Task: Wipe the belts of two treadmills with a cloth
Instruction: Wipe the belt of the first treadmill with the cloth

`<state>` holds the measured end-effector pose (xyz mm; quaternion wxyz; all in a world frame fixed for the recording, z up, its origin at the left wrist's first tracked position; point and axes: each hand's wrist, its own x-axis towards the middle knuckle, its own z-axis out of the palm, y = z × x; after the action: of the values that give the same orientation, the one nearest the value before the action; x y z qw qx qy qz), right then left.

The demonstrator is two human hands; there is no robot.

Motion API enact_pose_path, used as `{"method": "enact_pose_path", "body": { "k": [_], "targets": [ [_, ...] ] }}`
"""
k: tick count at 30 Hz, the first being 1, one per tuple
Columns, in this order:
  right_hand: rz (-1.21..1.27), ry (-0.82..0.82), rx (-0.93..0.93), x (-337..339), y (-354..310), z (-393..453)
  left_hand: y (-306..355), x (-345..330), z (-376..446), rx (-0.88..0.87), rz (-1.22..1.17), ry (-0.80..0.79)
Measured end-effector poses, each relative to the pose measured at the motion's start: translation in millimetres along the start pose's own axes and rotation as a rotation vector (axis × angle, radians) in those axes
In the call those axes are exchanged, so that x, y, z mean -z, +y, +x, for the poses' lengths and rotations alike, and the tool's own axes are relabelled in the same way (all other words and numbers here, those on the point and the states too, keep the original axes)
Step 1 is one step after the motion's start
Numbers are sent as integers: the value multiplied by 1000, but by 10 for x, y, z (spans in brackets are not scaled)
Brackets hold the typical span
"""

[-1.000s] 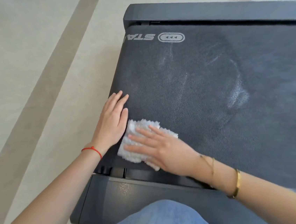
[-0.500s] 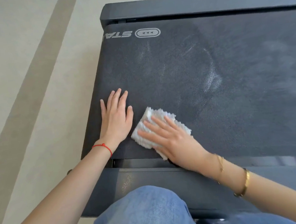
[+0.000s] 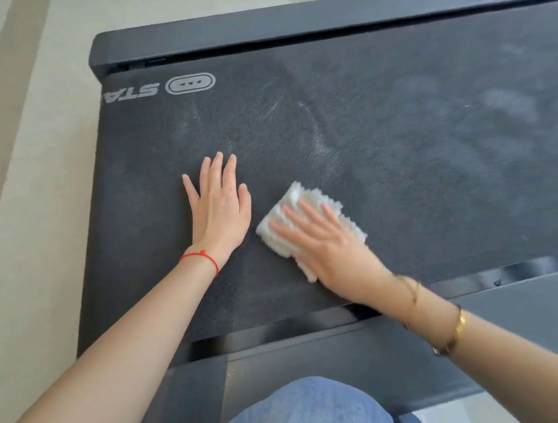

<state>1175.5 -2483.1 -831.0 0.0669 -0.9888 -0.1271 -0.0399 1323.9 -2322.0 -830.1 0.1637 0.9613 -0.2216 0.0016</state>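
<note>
Clearly the right hand (image 3: 329,244) presses the white cloth (image 3: 309,222) flat-fingered onto the belt (image 3: 403,163), while the left hand (image 3: 218,207) rests open just beside it; the belt could shift under the pushing, and pale smears (image 3: 322,144) farther up may get missed.

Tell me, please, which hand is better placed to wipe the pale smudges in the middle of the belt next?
Probably the right hand: it already presses the white cloth flat on the belt, just below the pale smudges. The left hand lies flat and bare on the belt, beside the cloth.
</note>
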Motion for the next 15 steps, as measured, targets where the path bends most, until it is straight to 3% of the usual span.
{"method": "enact_pose_path", "body": {
  "k": [2, 4, 7, 11, 13, 15],
  "targets": [
    [50, -73, 50, -9, 10, -180, 68, -46, 125, 14, 24, -3],
    [-7, -42, 51, -8, 234, -78, 101, -74, 214, 39, 38, -14],
    [-186, 48, -162, 52, 846, 409, 106, -113, 313, 71, 59, -21],
    [-46, 25, -479, 140, 1544, 1000, 125, -189, 335, 90, 104, 8],
    [-9, 89, -487, 84, 1472, 1272, 132, -217, 342, 96, 104, 20],
    [-20, 130, -336, 12, 1235, 1378, 132, -221, 352, 92, 104, 26]
  ]
}}
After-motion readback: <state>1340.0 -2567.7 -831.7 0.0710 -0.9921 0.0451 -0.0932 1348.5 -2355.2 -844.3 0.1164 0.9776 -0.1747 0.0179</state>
